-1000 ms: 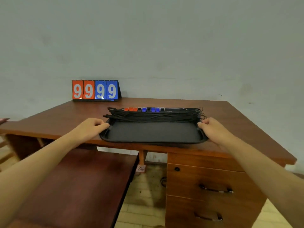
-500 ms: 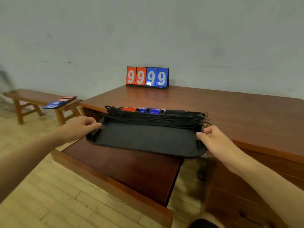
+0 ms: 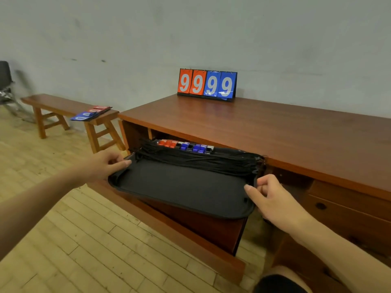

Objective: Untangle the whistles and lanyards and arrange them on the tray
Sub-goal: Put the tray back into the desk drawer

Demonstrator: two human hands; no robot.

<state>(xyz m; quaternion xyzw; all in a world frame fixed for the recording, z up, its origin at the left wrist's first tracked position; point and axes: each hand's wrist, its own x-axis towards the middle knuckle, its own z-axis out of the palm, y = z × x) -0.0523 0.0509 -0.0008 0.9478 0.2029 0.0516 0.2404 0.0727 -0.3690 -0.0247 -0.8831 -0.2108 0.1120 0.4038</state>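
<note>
A black tray (image 3: 186, 187) hangs in the air in front of the desk, above a lower wooden surface. My left hand (image 3: 105, 163) grips its left rim and my right hand (image 3: 273, 199) grips its right rim. Along the tray's far side lies a row of several red, blue and black whistles (image 3: 186, 145), and their black lanyards (image 3: 201, 161) stretch in a straight bundle across the tray just in front of them.
The wooden desk (image 3: 264, 132) stands behind and to the right, with a scoreboard (image 3: 207, 84) reading 9999 at its back and drawers (image 3: 349, 210) at right. A wooden bench (image 3: 63, 104) with a flat scoreboard (image 3: 91, 113) stands at left, a chair (image 3: 6, 85) beyond it. A low wooden surface (image 3: 201, 227) lies under the tray.
Both hands have lifted the tray off the desk top and carried it left and down, off the desk's front edge. The view has turned left, bringing the bench and floor into sight.
</note>
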